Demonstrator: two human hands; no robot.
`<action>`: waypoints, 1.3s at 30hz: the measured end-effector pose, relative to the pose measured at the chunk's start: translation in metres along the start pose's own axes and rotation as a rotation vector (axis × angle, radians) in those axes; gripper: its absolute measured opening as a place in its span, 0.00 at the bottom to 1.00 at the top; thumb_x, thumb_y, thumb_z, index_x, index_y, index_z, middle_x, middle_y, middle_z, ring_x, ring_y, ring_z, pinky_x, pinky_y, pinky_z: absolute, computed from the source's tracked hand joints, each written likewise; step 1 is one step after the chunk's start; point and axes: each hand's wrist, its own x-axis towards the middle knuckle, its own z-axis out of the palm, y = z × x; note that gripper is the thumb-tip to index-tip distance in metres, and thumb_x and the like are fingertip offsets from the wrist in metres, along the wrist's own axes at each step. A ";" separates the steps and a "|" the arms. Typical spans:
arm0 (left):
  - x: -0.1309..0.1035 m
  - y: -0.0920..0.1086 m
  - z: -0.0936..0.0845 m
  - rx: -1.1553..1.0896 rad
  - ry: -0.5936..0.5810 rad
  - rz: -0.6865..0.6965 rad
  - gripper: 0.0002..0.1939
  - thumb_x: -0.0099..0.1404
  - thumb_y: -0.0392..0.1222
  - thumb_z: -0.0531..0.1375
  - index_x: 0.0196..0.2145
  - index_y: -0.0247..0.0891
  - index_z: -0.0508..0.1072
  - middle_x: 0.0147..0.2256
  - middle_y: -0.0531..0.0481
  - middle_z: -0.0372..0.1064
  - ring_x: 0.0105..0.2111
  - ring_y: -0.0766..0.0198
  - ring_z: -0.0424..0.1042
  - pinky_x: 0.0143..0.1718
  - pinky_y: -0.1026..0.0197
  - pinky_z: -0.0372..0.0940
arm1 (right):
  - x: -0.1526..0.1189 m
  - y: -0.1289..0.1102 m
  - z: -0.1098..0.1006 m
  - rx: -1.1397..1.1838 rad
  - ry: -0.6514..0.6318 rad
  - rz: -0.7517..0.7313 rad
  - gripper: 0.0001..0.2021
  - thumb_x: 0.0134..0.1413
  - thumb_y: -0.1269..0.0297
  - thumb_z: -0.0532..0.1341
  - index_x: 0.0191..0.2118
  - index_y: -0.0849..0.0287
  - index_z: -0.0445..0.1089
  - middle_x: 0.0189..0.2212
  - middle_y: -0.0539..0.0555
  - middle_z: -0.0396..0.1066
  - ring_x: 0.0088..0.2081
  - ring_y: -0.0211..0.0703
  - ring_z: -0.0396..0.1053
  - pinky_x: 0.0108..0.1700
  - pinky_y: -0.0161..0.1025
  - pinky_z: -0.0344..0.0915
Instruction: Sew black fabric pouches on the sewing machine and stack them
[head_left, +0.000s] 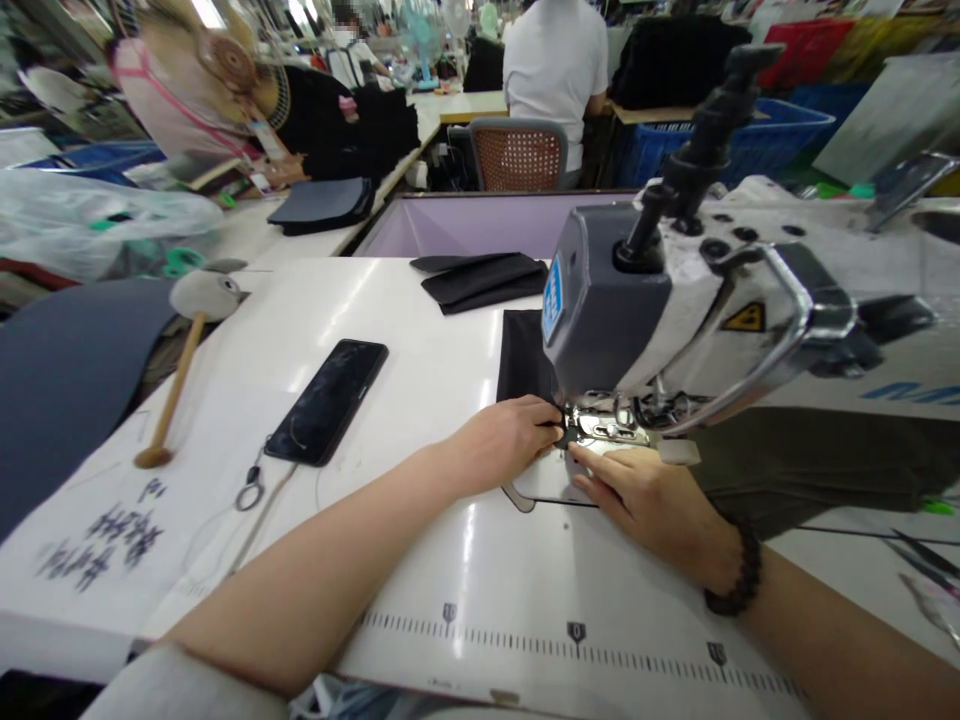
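White worktable (450,560), and on it the industrial sewing machine (611,310) I watch from afar, its head overhanging part of a black fabric piece (523,358); my judgement: guide the edge flat and even, fingertips kept well back. Right hand (656,505) sits angled toward it, fingers extended, thumb slightly apart, pinching nothing I can see; left hand (499,447) lies palm-down opposite, fingers bunched at the fabric's near end, pinch or plain press I cannot tell, just beside the shiny throat plate (609,430).
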 end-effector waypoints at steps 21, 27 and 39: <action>0.006 -0.003 0.005 0.130 0.034 -0.104 0.07 0.62 0.36 0.54 0.36 0.31 0.70 0.36 0.45 0.65 0.40 0.59 0.65 0.39 0.61 0.63 | 0.004 -0.004 -0.002 0.012 -0.007 0.081 0.15 0.55 0.64 0.53 0.48 0.61 0.66 0.38 0.58 0.72 0.38 0.43 0.70 0.40 0.38 0.66; -0.002 0.015 0.001 0.212 -0.076 -0.134 0.10 0.65 0.40 0.51 0.34 0.33 0.70 0.34 0.46 0.63 0.37 0.60 0.63 0.35 0.59 0.62 | 0.002 -0.002 0.001 0.007 0.019 0.072 0.16 0.56 0.63 0.52 0.49 0.61 0.66 0.35 0.58 0.73 0.36 0.43 0.71 0.39 0.38 0.66; -0.002 0.029 0.002 0.246 -0.117 -0.119 0.10 0.63 0.41 0.54 0.33 0.31 0.70 0.33 0.44 0.63 0.36 0.58 0.63 0.35 0.59 0.60 | 0.000 0.002 0.003 0.015 0.016 0.081 0.17 0.58 0.60 0.50 0.49 0.62 0.66 0.35 0.59 0.73 0.36 0.44 0.71 0.38 0.38 0.66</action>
